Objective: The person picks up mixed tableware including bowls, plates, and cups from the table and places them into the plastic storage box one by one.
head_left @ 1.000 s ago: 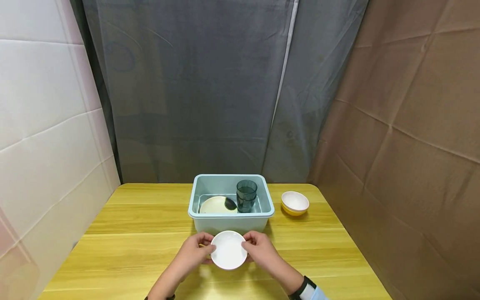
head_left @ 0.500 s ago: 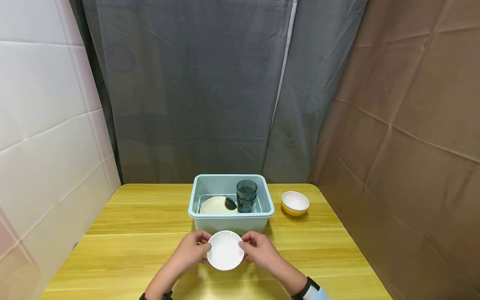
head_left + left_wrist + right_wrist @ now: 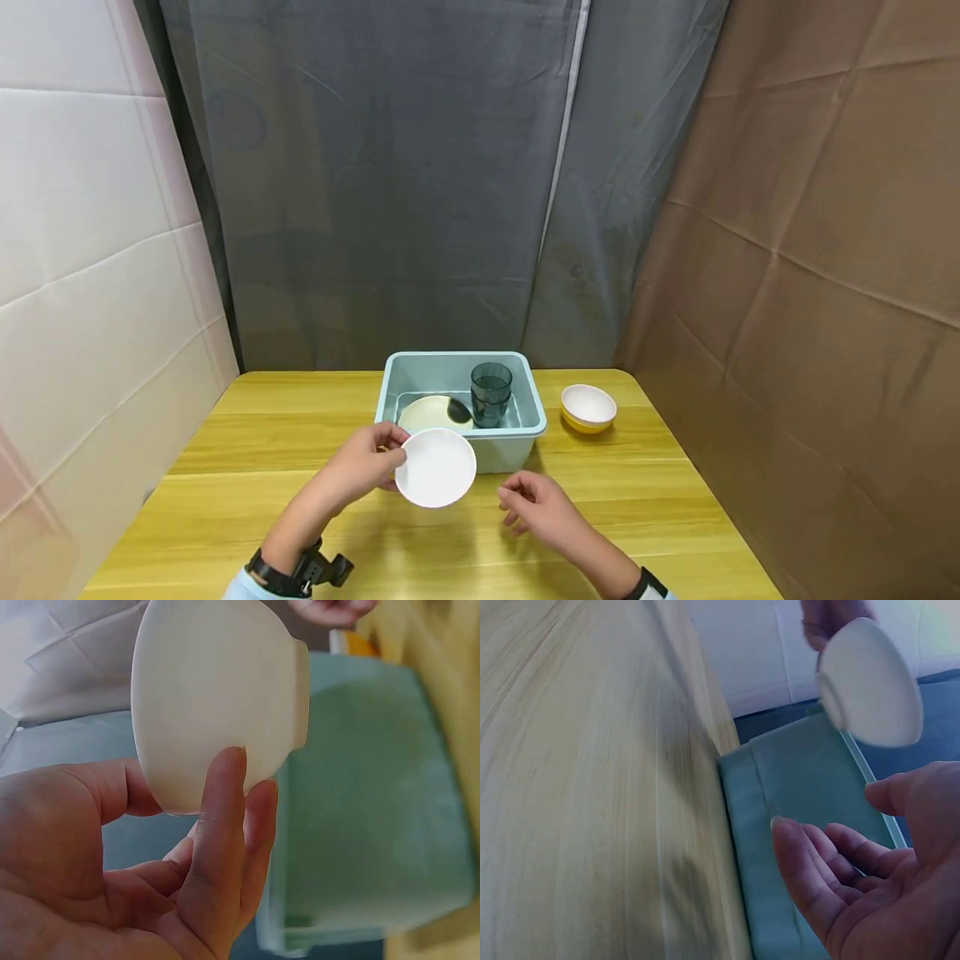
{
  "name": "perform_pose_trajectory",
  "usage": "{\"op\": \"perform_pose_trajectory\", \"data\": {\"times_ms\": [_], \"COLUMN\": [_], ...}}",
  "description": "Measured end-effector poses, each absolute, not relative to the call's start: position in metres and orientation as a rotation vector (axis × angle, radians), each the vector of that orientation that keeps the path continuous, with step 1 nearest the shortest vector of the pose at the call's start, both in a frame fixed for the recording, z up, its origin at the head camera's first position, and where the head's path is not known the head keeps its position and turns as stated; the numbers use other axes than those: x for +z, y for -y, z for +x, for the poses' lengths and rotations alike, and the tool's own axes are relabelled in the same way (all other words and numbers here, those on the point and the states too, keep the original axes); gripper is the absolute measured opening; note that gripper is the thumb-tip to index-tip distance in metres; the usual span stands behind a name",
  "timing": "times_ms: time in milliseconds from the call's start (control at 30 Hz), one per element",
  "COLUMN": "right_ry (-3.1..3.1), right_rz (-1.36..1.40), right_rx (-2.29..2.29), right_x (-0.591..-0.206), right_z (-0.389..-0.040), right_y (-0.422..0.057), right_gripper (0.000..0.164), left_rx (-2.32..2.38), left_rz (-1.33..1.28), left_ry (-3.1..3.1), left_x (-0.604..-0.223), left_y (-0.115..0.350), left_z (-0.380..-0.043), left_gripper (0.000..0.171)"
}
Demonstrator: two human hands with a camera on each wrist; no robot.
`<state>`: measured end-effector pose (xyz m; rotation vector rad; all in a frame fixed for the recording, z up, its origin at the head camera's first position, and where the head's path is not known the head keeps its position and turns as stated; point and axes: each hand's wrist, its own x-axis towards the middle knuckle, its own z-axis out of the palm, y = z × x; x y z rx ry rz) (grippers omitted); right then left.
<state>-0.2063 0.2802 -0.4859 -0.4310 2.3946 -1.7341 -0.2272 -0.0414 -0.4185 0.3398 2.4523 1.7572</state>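
Observation:
A small white bowl (image 3: 436, 468) is up off the table in front of the tub, its inside facing the head camera. My left hand (image 3: 365, 463) pinches its left rim, thumb inside and fingers on the outer wall. In the left wrist view the bowl (image 3: 217, 690) shows its footed underside side. My right hand (image 3: 542, 510) is apart from the bowl, to its right over the table, with fingers loosely bent and holding nothing. The right wrist view shows that hand (image 3: 870, 862) with a gap between thumb and fingers.
A pale blue-green tub (image 3: 502, 454) stands behind the hands. Inside it lie a cream plate (image 3: 423, 413) with a dark patch and stacked dark glasses (image 3: 491, 396). A white and yellow bowl (image 3: 588, 407) sits right of the tub on the wooden table (image 3: 247, 475).
The right hand has let go of the bowl and moved right. My left hand has carried the bowl left and up toward the tub's front rim.

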Motion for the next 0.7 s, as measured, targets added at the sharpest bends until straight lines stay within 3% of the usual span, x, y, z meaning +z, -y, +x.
{"op": "perform_pose_trajectory", "data": {"times_ms": [367, 700], "right_ry": [-2.394, -2.388], "right_rz": [-0.41, -0.4], "right_rx": [-1.751, -1.769], "right_x": [-0.494, -0.496], "right_z": [-0.201, -0.197], "right_y": [-0.293, -0.298], "right_gripper": [0.026, 0.018], "left_rx": [1.619, 1.475], "left_rz": [0.385, 0.36], "left_ry": [-2.627, -2.698], "left_x": [-0.363, -0.35], "left_y": [0.053, 0.046], "left_z": [-0.289, -0.338], "left_gripper": [0.026, 0.03]}}
